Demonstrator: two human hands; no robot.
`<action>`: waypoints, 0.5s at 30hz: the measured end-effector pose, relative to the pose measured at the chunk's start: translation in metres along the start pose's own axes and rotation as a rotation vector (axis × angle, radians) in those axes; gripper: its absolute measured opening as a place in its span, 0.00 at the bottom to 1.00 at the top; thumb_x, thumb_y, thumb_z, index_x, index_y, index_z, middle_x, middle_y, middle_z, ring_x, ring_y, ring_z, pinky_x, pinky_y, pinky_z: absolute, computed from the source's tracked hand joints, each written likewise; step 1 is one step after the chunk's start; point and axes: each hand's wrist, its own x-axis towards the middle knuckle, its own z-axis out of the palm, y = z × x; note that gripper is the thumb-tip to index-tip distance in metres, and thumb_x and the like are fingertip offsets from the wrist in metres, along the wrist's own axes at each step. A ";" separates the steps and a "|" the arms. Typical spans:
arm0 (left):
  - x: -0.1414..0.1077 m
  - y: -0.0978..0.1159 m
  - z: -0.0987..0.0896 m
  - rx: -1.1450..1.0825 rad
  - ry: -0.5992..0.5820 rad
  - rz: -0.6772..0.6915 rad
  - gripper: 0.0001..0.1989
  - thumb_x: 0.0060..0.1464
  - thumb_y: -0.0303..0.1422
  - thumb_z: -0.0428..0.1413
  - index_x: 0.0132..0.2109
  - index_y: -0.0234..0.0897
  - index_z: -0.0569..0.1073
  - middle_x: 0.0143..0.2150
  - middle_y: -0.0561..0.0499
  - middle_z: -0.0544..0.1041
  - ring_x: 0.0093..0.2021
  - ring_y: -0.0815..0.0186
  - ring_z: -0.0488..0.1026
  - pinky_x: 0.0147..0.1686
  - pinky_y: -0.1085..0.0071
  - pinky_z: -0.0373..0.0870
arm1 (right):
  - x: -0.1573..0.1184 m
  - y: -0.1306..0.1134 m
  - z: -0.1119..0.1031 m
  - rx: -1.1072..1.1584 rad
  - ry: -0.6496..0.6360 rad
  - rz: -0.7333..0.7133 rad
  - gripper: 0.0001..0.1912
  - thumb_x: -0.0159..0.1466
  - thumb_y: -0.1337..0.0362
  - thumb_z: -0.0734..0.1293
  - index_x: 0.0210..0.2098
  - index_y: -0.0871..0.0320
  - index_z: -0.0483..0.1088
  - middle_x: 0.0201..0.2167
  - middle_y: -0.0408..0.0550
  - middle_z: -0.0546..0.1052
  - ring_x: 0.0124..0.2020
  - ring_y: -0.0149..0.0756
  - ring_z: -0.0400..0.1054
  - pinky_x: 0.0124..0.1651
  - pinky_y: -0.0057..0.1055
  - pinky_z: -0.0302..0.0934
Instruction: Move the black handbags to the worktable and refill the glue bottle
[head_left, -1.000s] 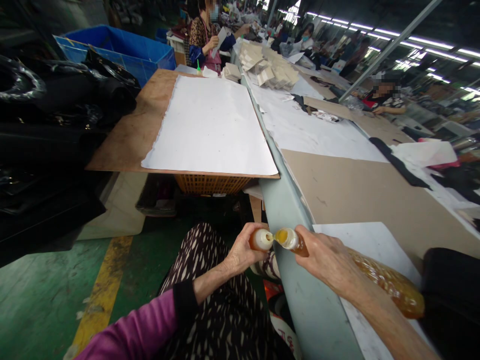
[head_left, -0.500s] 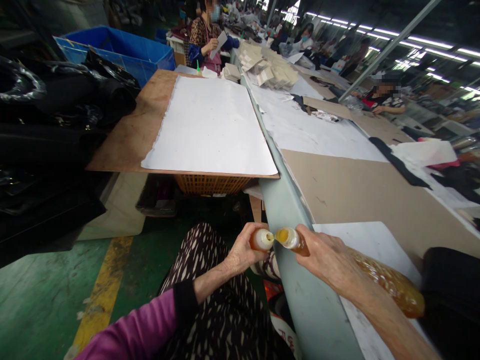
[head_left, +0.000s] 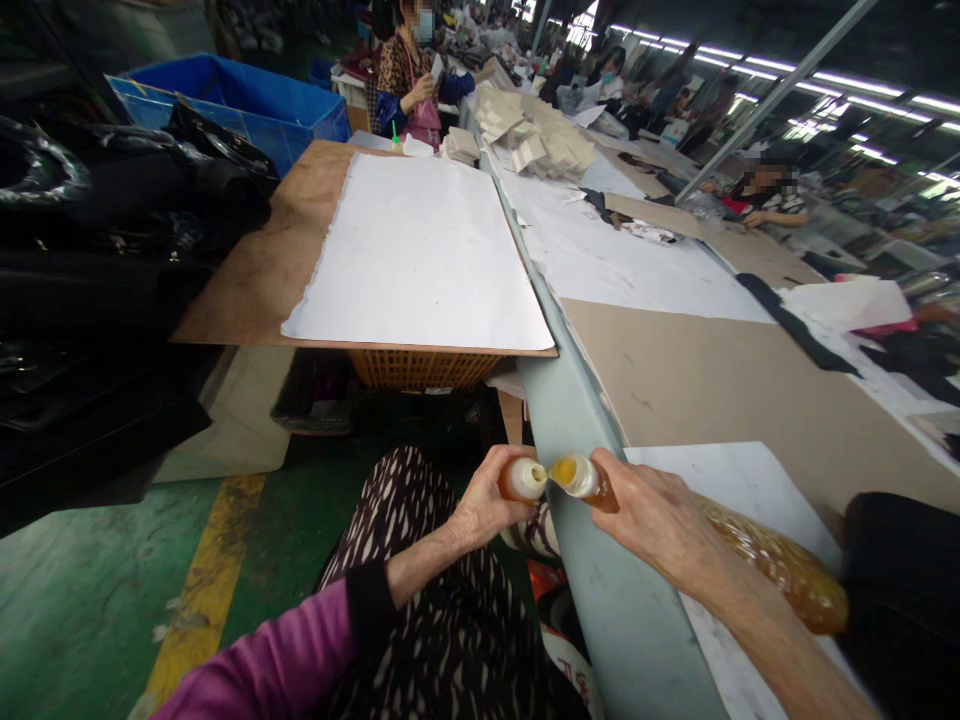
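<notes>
Wrapped round a small plastic bottle (head_left: pixel 525 480) with a whitish neck and amber contents is my left hand (head_left: pixel 484 500), just left of the bench edge. My right hand (head_left: pixel 645 505) grips the neck end of a large clear bottle (head_left: pixel 772 560) of amber liquid, tipped on its side. The two mouths meet or nearly meet, and yellowish liquid shows in the large bottle's mouth and at the small one's opening. My right hand and forearm cover part of the large bottle. How full the small bottle is, I cannot tell.
A pale green bench edge (head_left: pixel 559 400) runs along my right, beside brown board (head_left: pixel 697 380). Ahead stands a wooden board (head_left: pixel 247 270) with white paper (head_left: pixel 435 250). Black bags (head_left: pixel 97 300) and a blue bin (head_left: pixel 232 100) are left. A co-worker (head_left: pixel 412 80) handles a piece beyond.
My hands and both bottles hold almost the same position. The co-worker at the far end has shifted the pale piece in their hands.
</notes>
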 end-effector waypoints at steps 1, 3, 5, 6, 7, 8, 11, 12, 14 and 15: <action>0.000 0.000 0.000 0.006 0.003 0.003 0.32 0.34 0.17 0.61 0.48 0.43 0.66 0.47 0.54 0.66 0.47 0.64 0.65 0.49 0.70 0.61 | 0.000 0.000 0.000 -0.001 0.000 0.001 0.09 0.53 0.71 0.61 0.31 0.54 0.58 0.22 0.41 0.71 0.25 0.42 0.67 0.26 0.31 0.40; 0.000 0.000 0.000 0.013 0.006 0.009 0.32 0.33 0.17 0.61 0.47 0.43 0.66 0.47 0.54 0.66 0.46 0.64 0.65 0.49 0.70 0.61 | -0.001 0.000 0.000 -0.006 -0.001 0.002 0.09 0.53 0.72 0.61 0.32 0.54 0.58 0.21 0.40 0.71 0.25 0.42 0.67 0.26 0.31 0.39; 0.000 0.001 0.000 0.013 0.007 0.011 0.32 0.33 0.17 0.62 0.47 0.43 0.66 0.47 0.54 0.66 0.46 0.65 0.65 0.48 0.70 0.62 | -0.001 0.001 0.001 -0.009 0.004 0.001 0.09 0.53 0.71 0.61 0.32 0.54 0.58 0.21 0.40 0.71 0.25 0.42 0.67 0.26 0.31 0.39; 0.000 0.001 0.000 0.010 0.006 0.009 0.32 0.33 0.17 0.61 0.47 0.43 0.66 0.47 0.54 0.66 0.46 0.65 0.66 0.48 0.70 0.62 | -0.001 0.001 0.001 -0.009 0.007 0.000 0.09 0.53 0.71 0.62 0.32 0.54 0.58 0.21 0.40 0.70 0.25 0.42 0.67 0.26 0.31 0.39; 0.000 0.002 0.000 0.006 0.005 0.007 0.32 0.34 0.17 0.61 0.48 0.43 0.66 0.47 0.54 0.66 0.46 0.65 0.66 0.48 0.70 0.62 | -0.001 0.001 0.002 -0.009 0.010 -0.001 0.08 0.53 0.71 0.62 0.31 0.54 0.58 0.21 0.40 0.70 0.24 0.42 0.67 0.26 0.31 0.39; 0.000 0.002 0.000 0.002 0.004 0.005 0.32 0.34 0.17 0.61 0.48 0.43 0.66 0.47 0.54 0.66 0.46 0.65 0.66 0.49 0.70 0.62 | -0.001 0.001 0.002 -0.009 0.013 -0.002 0.08 0.53 0.71 0.62 0.31 0.54 0.58 0.21 0.40 0.70 0.24 0.42 0.67 0.26 0.31 0.39; 0.000 0.002 0.000 -0.008 -0.001 0.000 0.32 0.34 0.17 0.61 0.48 0.43 0.66 0.47 0.54 0.66 0.46 0.64 0.66 0.49 0.69 0.62 | -0.001 0.002 0.003 -0.006 0.021 -0.004 0.08 0.53 0.71 0.61 0.31 0.54 0.58 0.21 0.40 0.70 0.24 0.41 0.66 0.26 0.31 0.39; 0.000 0.002 0.000 -0.007 -0.002 0.000 0.32 0.34 0.17 0.61 0.48 0.43 0.66 0.47 0.54 0.66 0.46 0.64 0.66 0.49 0.69 0.62 | -0.001 0.002 0.002 -0.006 0.023 -0.004 0.08 0.53 0.71 0.61 0.31 0.54 0.58 0.21 0.40 0.70 0.24 0.41 0.66 0.25 0.31 0.39; 0.000 0.002 0.000 -0.002 0.000 0.003 0.32 0.33 0.17 0.62 0.48 0.43 0.67 0.47 0.53 0.66 0.46 0.64 0.66 0.49 0.69 0.62 | -0.002 0.002 0.002 -0.004 0.028 -0.004 0.08 0.53 0.71 0.61 0.31 0.54 0.59 0.21 0.40 0.70 0.23 0.40 0.66 0.25 0.31 0.38; 0.000 0.002 0.000 0.002 0.004 0.006 0.31 0.33 0.18 0.62 0.48 0.42 0.67 0.47 0.53 0.66 0.46 0.63 0.66 0.49 0.68 0.62 | -0.002 0.002 0.001 -0.002 0.030 -0.005 0.08 0.52 0.71 0.61 0.31 0.54 0.59 0.20 0.40 0.70 0.23 0.39 0.66 0.25 0.31 0.38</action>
